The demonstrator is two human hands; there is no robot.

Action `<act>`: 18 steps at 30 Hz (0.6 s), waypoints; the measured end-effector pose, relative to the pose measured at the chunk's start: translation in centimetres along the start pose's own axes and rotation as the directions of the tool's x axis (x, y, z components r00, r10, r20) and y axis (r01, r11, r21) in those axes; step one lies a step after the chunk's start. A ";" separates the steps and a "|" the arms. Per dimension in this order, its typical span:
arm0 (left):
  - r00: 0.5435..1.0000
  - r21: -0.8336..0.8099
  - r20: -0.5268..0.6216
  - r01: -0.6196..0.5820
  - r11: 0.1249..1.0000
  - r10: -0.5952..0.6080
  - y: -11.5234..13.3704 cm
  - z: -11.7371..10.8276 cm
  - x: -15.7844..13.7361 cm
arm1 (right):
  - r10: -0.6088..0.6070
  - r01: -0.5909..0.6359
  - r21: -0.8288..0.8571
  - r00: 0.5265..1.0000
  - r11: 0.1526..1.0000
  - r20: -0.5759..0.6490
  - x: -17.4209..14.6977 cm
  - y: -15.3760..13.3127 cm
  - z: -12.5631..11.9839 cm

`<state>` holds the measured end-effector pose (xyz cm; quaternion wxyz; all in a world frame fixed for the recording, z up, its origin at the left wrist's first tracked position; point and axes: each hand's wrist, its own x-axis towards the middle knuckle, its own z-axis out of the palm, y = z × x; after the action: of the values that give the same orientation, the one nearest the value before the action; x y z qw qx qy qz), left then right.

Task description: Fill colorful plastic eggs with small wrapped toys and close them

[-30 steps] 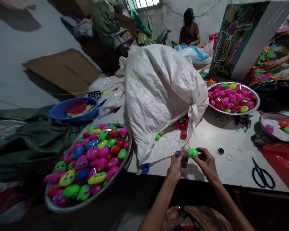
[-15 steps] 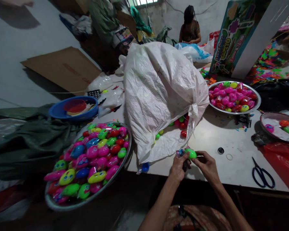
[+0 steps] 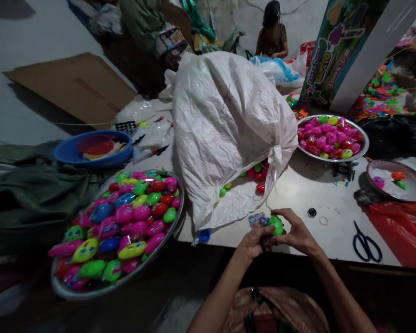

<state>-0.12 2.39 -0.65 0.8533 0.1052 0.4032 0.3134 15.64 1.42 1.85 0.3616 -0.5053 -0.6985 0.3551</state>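
Observation:
A shiny green plastic egg (image 3: 276,225) is between my two hands, just above the table's front edge. My left hand (image 3: 252,244) is closed, its thumb and fingers on the egg's left side. Something dark shows under these fingers, too unclear to name. My right hand (image 3: 296,233) curls round the egg from the right, index finger over the top and thumb below. A small printed sheet (image 3: 257,219) is just beyond my left fingers; whether they touch it I cannot tell. Behind stands a big white sack (image 3: 229,125), with coloured eggs (image 3: 260,176) at its opening.
On the left, a metal basin (image 3: 57,289) is heaped with wrapped, face-printed eggs; a blue tub (image 3: 119,157) sits behind it. Rightward are scissors (image 3: 366,244), a black ring (image 3: 311,212), a second egg basin (image 3: 365,143) and a plate (image 3: 414,192). A person (image 3: 273,34) sits at the back.
The view has shifted slightly, moving the surroundings left in the picture. My right fingers have come further round the green egg, which sits more upright. The printed sheet shows more openly beyond my left hand.

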 end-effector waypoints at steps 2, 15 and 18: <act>1.000 0.005 0.028 0.006 1.000 -0.006 -0.3 -0.1 -0.2 | -0.015 0.014 0.015 0.998 1.000 0.062 0.4 -0.4 -0.1; 0.951 -0.022 -0.105 -0.296 0.955 0.292 2.8 -3.3 -0.1 | 0.442 -0.437 -0.635 0.882 0.637 -0.164 -12.9 5.1 -9.2; 0.894 0.075 -0.217 -0.385 0.920 0.392 3.7 -3.9 -0.1 | 0.244 -0.261 -0.506 0.965 0.822 -0.101 -4.8 2.8 -6.3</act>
<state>-4.81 4.95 -1.55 0.7200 0.1598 0.4736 0.4813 23.43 -1.71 1.77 0.1744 -0.6768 -0.6890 0.1919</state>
